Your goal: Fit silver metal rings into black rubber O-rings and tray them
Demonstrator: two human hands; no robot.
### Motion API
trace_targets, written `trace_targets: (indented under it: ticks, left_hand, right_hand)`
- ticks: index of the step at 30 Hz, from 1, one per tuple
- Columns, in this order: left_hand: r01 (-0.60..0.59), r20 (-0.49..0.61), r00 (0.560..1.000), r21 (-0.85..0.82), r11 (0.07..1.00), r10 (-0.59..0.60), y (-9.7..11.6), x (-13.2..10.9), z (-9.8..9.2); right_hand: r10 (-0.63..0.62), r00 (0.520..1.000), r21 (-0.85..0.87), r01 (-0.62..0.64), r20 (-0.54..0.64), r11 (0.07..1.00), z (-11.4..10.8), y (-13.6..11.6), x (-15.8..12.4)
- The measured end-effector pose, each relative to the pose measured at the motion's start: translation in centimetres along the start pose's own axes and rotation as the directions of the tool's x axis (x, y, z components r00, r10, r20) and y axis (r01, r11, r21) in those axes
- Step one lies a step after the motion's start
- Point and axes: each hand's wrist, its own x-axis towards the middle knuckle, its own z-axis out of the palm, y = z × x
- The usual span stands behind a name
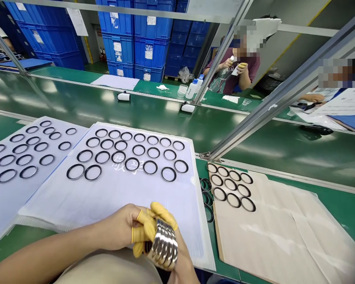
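Left hand and right hand clasp stacked metal rings — a narrow, firm hold (yellow finger cots spare the bright metal).

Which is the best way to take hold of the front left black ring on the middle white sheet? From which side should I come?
Probably best to come straight down from above and pinch the ring's rim at its front and back. It lies flat on the white sheet, so its edge stands low, and the neighbouring ring sits close on its right, leaving little room for a sideways grip.
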Motion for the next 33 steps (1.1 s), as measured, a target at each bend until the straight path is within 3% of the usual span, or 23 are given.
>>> trace_targets:
  ticks: [3,7,11,17,22,25,27,30,33]
  left_hand:
    - [-0.165,-0.035,0.983,0.268,0.949,0.180,1.8,-0.6,-0.1]
    - [-0.235,0.026,0.966,0.498,0.835,0.256,3.2,-1.5,-0.2]
    - [-0.309,0.076,0.941,0.590,0.746,0.330,3.4,-1.6,-0.6]
    - [-0.359,0.158,0.923,0.684,0.635,0.351,3.7,-1.6,-0.8]
    - [-0.201,0.116,0.977,0.793,0.575,0.181,4.1,-1.7,-1.1]
    - [-0.067,0.132,0.991,0.700,0.711,-0.037,4.6,-1.8,-2.1]
    - [0.024,0.237,0.953,0.560,0.828,-0.188,4.8,-1.8,-2.7]
    - [0.195,0.376,0.854,0.407,0.892,-0.358,4.4,-1.4,-3.0]
    - [0.229,0.434,0.828,0.317,0.920,-0.355,3.3,-1.0,-2.6]
  right_hand:
    - [-0.079,0.997,-0.037,0.080,0.009,0.996,0.0,0.7,0.1]
    - [-0.165,0.973,0.069,0.156,0.160,0.985,0.2,3.1,1.0]
    - [-0.184,0.950,0.203,0.134,0.250,0.970,0.7,4.4,1.6]
    - [-0.162,0.957,0.324,0.078,0.241,0.943,1.0,2.8,1.8]
    - [-0.171,0.974,0.379,0.105,0.146,0.920,1.4,2.1,1.7]
    - [-0.060,0.978,0.287,0.000,0.199,0.958,1.4,1.4,2.0]
    - [-0.021,0.977,0.136,-0.008,0.211,0.991,1.4,1.0,2.5]
    - [-0.043,0.988,-0.049,0.051,0.151,0.997,1.0,1.3,2.6]
    - [-0.069,0.997,0.023,0.069,0.037,0.997,0.5,2.4,1.5]
